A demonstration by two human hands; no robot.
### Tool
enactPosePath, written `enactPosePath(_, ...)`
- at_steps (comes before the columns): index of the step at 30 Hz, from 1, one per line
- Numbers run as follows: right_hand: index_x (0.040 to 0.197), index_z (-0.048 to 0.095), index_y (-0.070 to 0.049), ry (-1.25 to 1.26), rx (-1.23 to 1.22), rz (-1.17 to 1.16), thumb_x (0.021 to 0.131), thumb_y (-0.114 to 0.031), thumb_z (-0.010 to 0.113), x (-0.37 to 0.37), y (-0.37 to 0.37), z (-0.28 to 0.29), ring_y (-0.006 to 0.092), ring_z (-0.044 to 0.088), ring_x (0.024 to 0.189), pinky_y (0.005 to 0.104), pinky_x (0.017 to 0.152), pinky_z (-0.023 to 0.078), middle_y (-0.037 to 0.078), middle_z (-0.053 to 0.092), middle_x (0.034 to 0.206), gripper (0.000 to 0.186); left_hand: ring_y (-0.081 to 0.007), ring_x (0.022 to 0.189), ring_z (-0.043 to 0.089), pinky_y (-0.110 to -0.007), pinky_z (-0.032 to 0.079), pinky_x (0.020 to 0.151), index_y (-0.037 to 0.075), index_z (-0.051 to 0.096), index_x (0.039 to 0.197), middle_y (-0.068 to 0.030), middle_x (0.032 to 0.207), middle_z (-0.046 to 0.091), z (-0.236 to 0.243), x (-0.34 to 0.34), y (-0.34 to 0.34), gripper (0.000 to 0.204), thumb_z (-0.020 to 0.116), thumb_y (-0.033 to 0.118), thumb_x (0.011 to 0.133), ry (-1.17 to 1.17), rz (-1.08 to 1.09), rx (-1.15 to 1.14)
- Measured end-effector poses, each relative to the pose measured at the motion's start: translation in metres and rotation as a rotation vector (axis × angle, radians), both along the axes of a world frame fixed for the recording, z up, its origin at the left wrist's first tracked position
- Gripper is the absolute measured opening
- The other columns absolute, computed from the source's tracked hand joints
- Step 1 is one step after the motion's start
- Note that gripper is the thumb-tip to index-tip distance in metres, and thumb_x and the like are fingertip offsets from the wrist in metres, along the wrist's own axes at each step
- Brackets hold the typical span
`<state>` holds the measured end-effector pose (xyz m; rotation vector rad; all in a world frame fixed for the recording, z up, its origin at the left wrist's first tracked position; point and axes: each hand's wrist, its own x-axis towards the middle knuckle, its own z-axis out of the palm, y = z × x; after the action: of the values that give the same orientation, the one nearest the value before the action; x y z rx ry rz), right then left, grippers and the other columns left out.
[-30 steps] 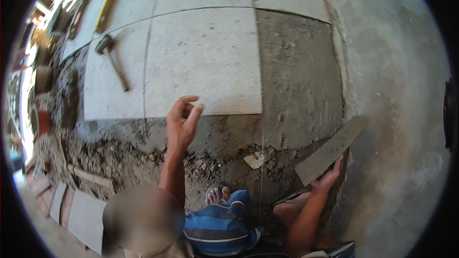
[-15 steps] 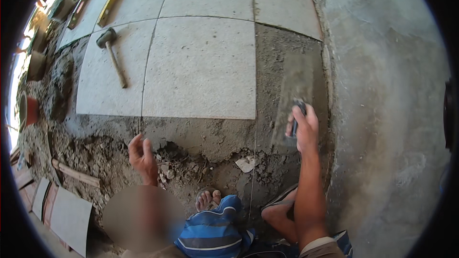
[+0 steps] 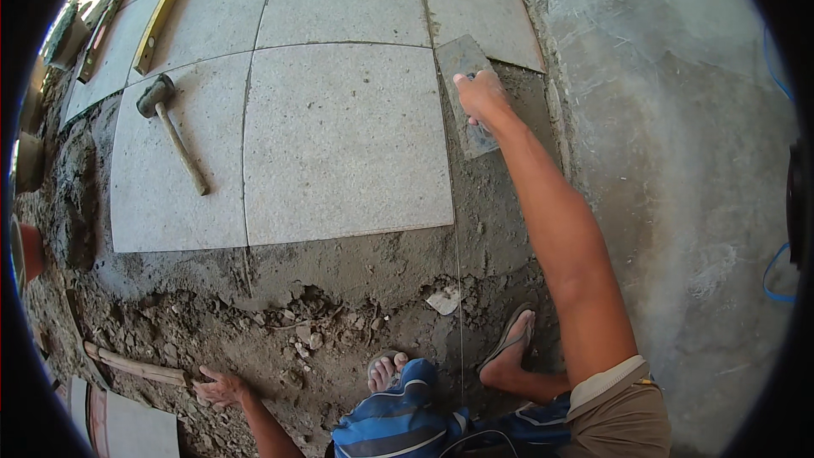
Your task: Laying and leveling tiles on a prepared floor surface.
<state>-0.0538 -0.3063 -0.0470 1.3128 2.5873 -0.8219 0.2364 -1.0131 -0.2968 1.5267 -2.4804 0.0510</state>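
My right hand (image 3: 481, 97) grips a flat steel trowel (image 3: 453, 53), which lies on the grey mortar bed (image 3: 509, 187) beside the large speckled tile (image 3: 348, 144). The trowel's upper end is at the joint with the back tiles. My left hand (image 3: 219, 388) is low at the left, fingers spread, over rubble beside a wooden strip (image 3: 136, 364). A rubber mallet (image 3: 176, 136) lies on the left tile. A thin string (image 3: 459, 322) runs from the mortar down past my sandalled feet (image 3: 507, 354).
Two levels (image 3: 159, 17) lie on the back-left tiles. Loose tiles (image 3: 140, 428) are at lower left, pots (image 3: 32, 253) along the left edge. A rough soil edge (image 3: 297, 322) crosses before my feet. A concrete slab (image 3: 670, 161) with a blue cable (image 3: 776, 295) runs along the right.
My right hand and trowel have moved up along the mortar strip toward the back tiles. My left hand has dropped from the tile edge to the lower left, fingers more spread.
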Motion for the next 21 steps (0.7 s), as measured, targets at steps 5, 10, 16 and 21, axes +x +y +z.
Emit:
enactPosePath(5,0.103,0.066,0.011,-0.037,0.031,-0.074,0.101,-0.037,0.057,-0.019,-0.002,-0.009,0.0246,0.066,0.058,0.0415,0.058,0.054,0.018,0.071,0.090,0.049,-0.0288,0.149,0.033,-0.058,0.023,0.117,0.016,0.045,0.152,-0.0095,0.159,0.040,-0.020,0.005,-0.005,0.072,0.042,0.066,0.101,-0.083,0.000,-0.047)
enactPosePath(10,0.095,0.066,0.008,-0.025,-0.053,-0.091,0.099,-0.031,0.057,-0.031,0.005,-0.016,0.0213,0.059,0.054,0.0411,0.050,0.049,0.014,0.067,0.080,0.040,-0.0290,0.149,0.032,-0.061,0.025,0.115,0.019,0.046,0.151,-0.0078,0.160,0.039,-0.028,0.005,-0.008,0.069,0.043,0.065,0.101,-0.147,0.001,-0.083)
enactPosePath(16,0.075,0.057,0.003,-0.229,-0.060,0.019,0.091,-0.012,0.049,-0.061,-0.006,0.009,0.0250,0.056,0.052,0.0443,0.047,0.046,0.015,0.058,0.069,0.024,-0.0317,0.151,0.029,-0.067,0.017,0.116,0.019,0.041,0.154,-0.0126,0.162,0.034,-0.014,-0.003,0.006,0.075,0.044,0.069,0.098,-0.071,-0.032,-0.063)
enactPosePath(21,0.075,0.058,0.005,-0.475,-0.064,0.025,0.090,-0.012,0.049,-0.026,-0.047,0.021,0.0276,0.057,0.052,0.0457,0.047,0.046,0.019,0.061,0.073,0.024,-0.0322,0.152,0.027,-0.068,0.015,0.116,0.020,0.037,0.156,-0.0130,0.164,0.030,-0.009,-0.005,0.009,0.081,0.041,0.074,0.096,-0.141,0.005,-0.015)
